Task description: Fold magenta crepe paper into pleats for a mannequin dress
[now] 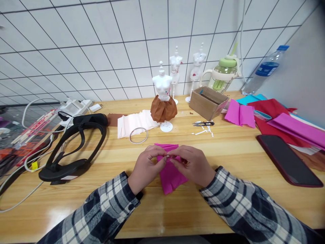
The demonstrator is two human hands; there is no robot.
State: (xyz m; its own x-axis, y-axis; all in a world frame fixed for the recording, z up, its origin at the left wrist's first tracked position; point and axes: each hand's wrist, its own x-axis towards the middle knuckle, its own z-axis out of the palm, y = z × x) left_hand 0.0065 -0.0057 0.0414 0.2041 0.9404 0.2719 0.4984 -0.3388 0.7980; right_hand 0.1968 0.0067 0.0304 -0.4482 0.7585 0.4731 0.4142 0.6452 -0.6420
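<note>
A magenta sheet of crinkled paper or cloth lies on the wooden table beneath both hands. Above it, my left hand pinches with thumb and index finger at something small and pale. My right hand meets it there, its thumb and fingers also pressed together. The fingertips hide most of the tiny item, so I cannot tell what it is. Beyond the hands stands a white mini mannequin wearing a puffy brown skirt. A silver ring lies partly over a pale pink strip.
Black snips and white scraps lie before a cardboard box. At right are a phone, red fabric and a water bottle. A black headset frame and cables occupy the left. Two mannequins stand behind.
</note>
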